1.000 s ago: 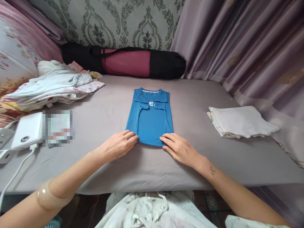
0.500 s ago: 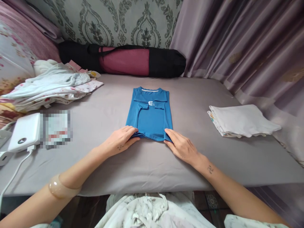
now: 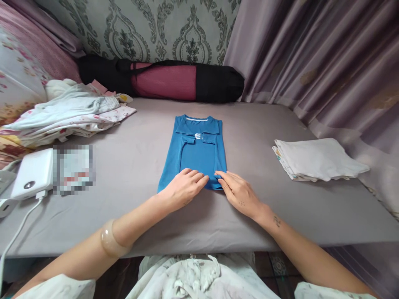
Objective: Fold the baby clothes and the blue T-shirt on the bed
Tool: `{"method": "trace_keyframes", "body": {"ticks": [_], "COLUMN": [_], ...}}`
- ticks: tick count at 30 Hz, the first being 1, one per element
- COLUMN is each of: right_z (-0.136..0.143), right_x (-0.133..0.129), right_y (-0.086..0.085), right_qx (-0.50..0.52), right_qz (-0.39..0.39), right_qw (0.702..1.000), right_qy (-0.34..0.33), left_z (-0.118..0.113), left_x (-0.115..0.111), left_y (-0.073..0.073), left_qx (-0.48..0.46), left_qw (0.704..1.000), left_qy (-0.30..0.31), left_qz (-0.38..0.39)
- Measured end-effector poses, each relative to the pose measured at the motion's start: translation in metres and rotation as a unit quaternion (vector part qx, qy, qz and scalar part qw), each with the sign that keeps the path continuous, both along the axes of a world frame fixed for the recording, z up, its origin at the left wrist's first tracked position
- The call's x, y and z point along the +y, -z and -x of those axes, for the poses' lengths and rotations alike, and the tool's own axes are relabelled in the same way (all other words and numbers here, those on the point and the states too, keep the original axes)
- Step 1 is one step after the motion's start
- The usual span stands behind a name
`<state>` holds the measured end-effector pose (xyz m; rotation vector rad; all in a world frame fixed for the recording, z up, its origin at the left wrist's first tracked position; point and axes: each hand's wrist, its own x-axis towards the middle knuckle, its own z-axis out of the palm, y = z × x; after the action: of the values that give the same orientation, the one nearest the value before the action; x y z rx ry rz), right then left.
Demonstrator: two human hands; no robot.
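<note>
A blue shirt [image 3: 198, 155] lies on the grey sheet, its sides and sleeves folded inward and its collar at the far end. My left hand [image 3: 183, 187] rests palm down over the shirt's near edge, left of the middle, fingers stretched toward the right. At the near right corner my right hand [image 3: 240, 192] pinches the shirt's hem between thumb and fingers. The two hands are a short way apart. The left hand hides part of the hem.
A folded white cloth stack [image 3: 321, 158] lies on the right. On the left are a clothes pile [image 3: 75, 110], a white power bank [image 3: 33, 172] with a cable, and a blurred packet [image 3: 75, 169]. A black and maroon bag [image 3: 165, 81] lies along the wall.
My left hand has let go of the near left corner and moved right along the hem. That corner now lies flat. My right hand has barely moved.
</note>
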<state>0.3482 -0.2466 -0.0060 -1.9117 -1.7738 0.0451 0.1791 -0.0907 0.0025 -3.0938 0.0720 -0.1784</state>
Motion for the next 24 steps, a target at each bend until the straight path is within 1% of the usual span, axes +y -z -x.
{"method": "trace_keyframes", "body": {"ticks": [4, 7, 9, 14, 16, 18, 20, 24], "right_z": [0.001, 0.004, 0.006, 0.006, 0.003, 0.001, 0.0, -0.001], "right_x": [-0.004, -0.007, -0.008, -0.005, -0.004, -0.004, -0.005, -0.008], "right_y": [-0.005, -0.006, -0.004, 0.004, 0.006, 0.006, 0.006, 0.002], "right_qx": [0.033, 0.002, -0.03, -0.084, -0.091, -0.096, -0.107, -0.129], "right_qz": [0.028, 0.064, 0.072, 0.034, 0.038, 0.054, 0.067, 0.071], "right_qw": [0.999, 0.997, 0.996, 0.996, 0.995, 0.994, 0.992, 0.988], "right_qy": [-0.001, -0.033, -0.044, 0.023, 0.018, -0.003, -0.024, -0.05], "left_z": [-0.009, -0.008, -0.006, -0.004, -0.002, 0.004, 0.015, 0.045], "left_x": [-0.007, -0.009, -0.011, -0.013, -0.014, -0.013, -0.011, 0.0], "left_y": [-0.002, -0.003, -0.003, -0.001, 0.0, 0.001, 0.002, 0.002], "left_qx": [0.019, 0.01, -0.009, -0.036, -0.04, -0.054, -0.068, -0.055], "left_qw": [0.999, 0.997, 0.995, 0.992, 0.992, 0.993, 0.991, 0.979], "left_qy": [-0.02, -0.043, -0.05, -0.048, -0.043, -0.048, -0.079, -0.188], "left_qz": [0.031, 0.07, 0.091, 0.11, 0.109, 0.098, 0.079, 0.048]}}
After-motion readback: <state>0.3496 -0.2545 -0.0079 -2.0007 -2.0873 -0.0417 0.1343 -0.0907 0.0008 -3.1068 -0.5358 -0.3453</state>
